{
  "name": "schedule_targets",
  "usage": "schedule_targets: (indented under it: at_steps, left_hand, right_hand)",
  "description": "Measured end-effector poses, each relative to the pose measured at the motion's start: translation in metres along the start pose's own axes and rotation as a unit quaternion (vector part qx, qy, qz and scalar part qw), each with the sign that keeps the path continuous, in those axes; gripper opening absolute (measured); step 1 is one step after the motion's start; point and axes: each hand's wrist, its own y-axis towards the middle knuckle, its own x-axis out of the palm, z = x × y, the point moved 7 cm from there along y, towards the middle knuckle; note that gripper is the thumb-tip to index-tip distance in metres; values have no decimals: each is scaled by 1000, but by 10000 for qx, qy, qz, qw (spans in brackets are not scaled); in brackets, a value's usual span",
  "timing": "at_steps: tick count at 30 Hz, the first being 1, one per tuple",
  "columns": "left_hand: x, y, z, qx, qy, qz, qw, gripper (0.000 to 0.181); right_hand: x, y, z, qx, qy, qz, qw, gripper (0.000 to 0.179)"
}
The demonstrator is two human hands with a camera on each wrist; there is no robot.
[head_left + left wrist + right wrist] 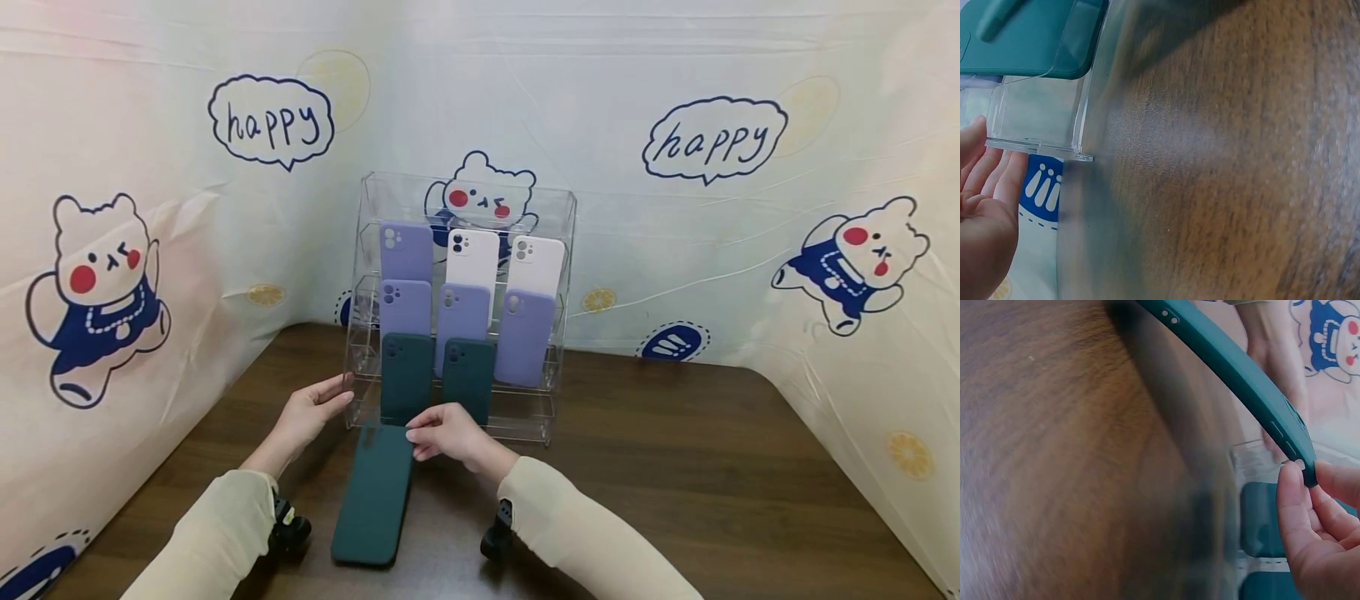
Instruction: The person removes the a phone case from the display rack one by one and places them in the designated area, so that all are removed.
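My right hand [450,435] pinches a dark green phone case [372,500] by its upper right corner, thumb on one face and fingers on the other. In the right wrist view the case [1235,375] appears edge-on, tilted above the table. My left hand [303,417] holds the left side of a clear acrylic display rack [513,429]; in the left wrist view, its thumb and fingers [1007,184] lie on either side of the rack's edge. Two green cases [406,383] [468,383] stand in a low tier, near my right hand.
Higher tiers hold several purple phone cases [525,337] and two white ones [536,262]. The rack stands on a dark wooden table [675,483]. Behind it hangs a printed cloth [615,225] with bears and "happy" bubbles.
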Motion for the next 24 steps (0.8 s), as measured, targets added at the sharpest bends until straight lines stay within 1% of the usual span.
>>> schedule_targets:
  at_steps: [5, 8, 12, 17, 24]
  left_hand:
    - [0, -1, 0, 21, 33, 5, 10000, 58]
    - [0, -2, 1, 49, 91, 18, 9999, 57]
    - [0, -3, 2, 77, 175, 30, 9998, 57]
    - [0, -3, 2, 96, 161, 48, 9998, 57]
    - [0, -3, 2, 74, 141, 44, 9999, 58]
  right_hand:
    - [11, 6, 12, 175, 16, -125, 9998, 14]
    - [16, 9, 18, 264, -70, -175, 9995, 15]
    - [23, 12, 23, 363, -275, -145, 9989, 14]
    - [30, 15, 28, 482, -406, -92, 9980, 11]
    - [33, 18, 33, 556, -609, -82, 9966, 6]
